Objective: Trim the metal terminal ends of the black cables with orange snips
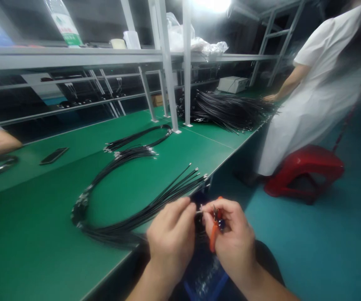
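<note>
My left hand [172, 234] is closed, its fingers pinched round the end of a black cable at the table's front edge. That cable's small pale tip [198, 212] shows between my two hands. Orange-handled pliers [213, 236] rest in my closed right hand [235, 236], whose thumb and forefinger meet at the same tip. The jaws of the pliers point upward, partly covered by fingers. A curved bundle of black cables [111, 233] with metal ends lies on the green table [26, 234], running up to my left hand. Below my hands is a blue container [203, 284] with small pale bits.
A second cable bundle [136, 136] and a phone [54, 156] lie farther back. White posts [187, 75] hold a shelf [89, 54] with a bottle [65, 25]. At right, a person in white [305, 113] touches a large cable pile [227, 108], beside a red stool [305, 171]. Another person's arm [1, 142] is left.
</note>
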A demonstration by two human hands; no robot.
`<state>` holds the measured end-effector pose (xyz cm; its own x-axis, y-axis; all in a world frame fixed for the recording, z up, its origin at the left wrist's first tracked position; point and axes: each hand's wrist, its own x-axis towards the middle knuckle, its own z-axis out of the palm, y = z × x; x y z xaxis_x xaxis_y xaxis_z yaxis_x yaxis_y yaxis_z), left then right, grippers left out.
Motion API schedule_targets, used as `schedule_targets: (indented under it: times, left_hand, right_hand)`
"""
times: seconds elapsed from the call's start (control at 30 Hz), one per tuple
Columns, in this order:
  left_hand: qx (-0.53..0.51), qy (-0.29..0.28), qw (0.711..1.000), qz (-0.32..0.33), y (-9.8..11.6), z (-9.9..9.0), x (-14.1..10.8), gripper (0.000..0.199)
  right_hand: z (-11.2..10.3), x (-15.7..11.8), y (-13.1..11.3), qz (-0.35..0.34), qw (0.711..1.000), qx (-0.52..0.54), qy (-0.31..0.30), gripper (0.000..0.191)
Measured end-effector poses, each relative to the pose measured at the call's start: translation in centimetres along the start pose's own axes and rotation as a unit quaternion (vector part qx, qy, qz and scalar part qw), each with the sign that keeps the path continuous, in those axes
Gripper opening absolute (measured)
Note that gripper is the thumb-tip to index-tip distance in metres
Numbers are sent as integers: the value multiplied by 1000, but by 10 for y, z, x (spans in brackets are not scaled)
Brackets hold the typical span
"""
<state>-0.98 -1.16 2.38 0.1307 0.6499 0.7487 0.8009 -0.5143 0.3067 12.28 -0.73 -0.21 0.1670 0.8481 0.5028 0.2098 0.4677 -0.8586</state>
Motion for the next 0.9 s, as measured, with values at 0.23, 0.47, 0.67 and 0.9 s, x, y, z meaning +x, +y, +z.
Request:
schedule_targets:
  times: [0.23,0.47,0.67,0.9]
  left_hand:
    - [-318,-151,890,-288,11,0,-2,7]
    - [-429,-103,825,-354,12,11,-6,5]
    - [-480,-79,773,-408,9,10,0,9]
    - [-472,-48,788,-393,2,14,3,2]
  right_hand:
    - [-1,0,3,-25,1000,4,10,27]
    - [1,1,-2,-56,998,-26,13,25]
    - [-9,-3,6,-1,999,-28,34,25]
    - [-26,-19,-19,304,928,161,-146,29]
